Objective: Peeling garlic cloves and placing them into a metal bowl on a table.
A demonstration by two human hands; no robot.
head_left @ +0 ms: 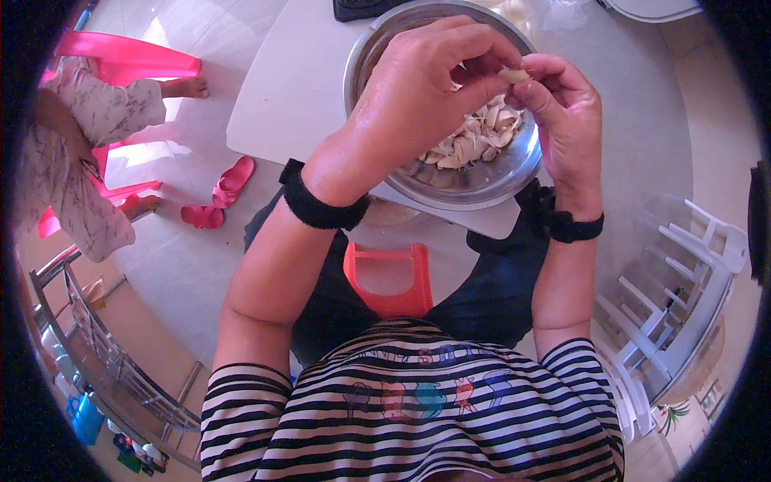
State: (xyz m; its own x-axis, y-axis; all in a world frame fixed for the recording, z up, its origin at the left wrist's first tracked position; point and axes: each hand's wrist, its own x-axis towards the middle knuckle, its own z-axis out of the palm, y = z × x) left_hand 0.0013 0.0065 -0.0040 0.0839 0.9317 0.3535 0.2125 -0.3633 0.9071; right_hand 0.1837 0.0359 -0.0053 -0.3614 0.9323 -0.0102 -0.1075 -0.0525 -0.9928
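Note:
Over a steel bowl (478,193) my two hands come together at a pale garlic clove (515,75). My left hand (434,76) reaches across from the left, its thumb and fingertips pinched on the clove's near side. On the other side my right hand (566,100) grips the same clove between thumb and curled fingers. Below them, the bowl holds a heap of garlic cloves and papery skins (474,140). My left hand and wrist hide part of the bowl's left side.
The bowl stands on a white table (281,80), with a dark object (361,8) at its far edge. A red stool (389,281) shows between my legs. At left another person (104,120) sits on a pink chair (132,60) near pink sandals (233,181). White stacked chairs (691,297) stand right.

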